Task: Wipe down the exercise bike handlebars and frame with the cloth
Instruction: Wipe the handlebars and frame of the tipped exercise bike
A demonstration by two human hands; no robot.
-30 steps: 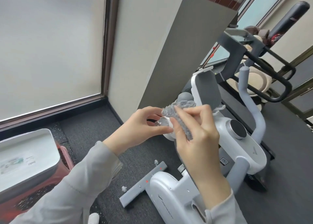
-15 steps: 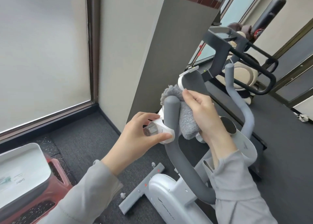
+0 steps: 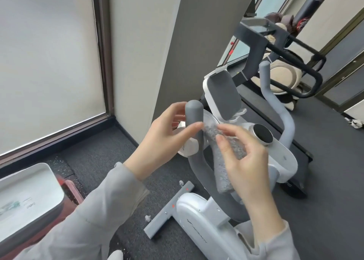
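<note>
The right hand (image 3: 244, 159) pinches the grey cloth (image 3: 226, 161), which hangs at 3 o'clock of the near handlebar (image 3: 194, 125). The left hand (image 3: 167, 135) is half open around the bar, thumb touching the cloth. Better wrap the cloth fully around the bar, then slide down.

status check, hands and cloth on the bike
Right hand pinching cloth. Left hand open beside near handlebar. Cloth off the bar. Nothing blocking.

The cloth (image 3: 226, 157) looks fluffy and rough, a grey knit. The near handlebar (image 3: 195, 125) wears matt grey foam. The bike frame (image 3: 199, 220) is glossy white plastic; the floor (image 3: 325, 181) is coarse dark carpet.
</note>
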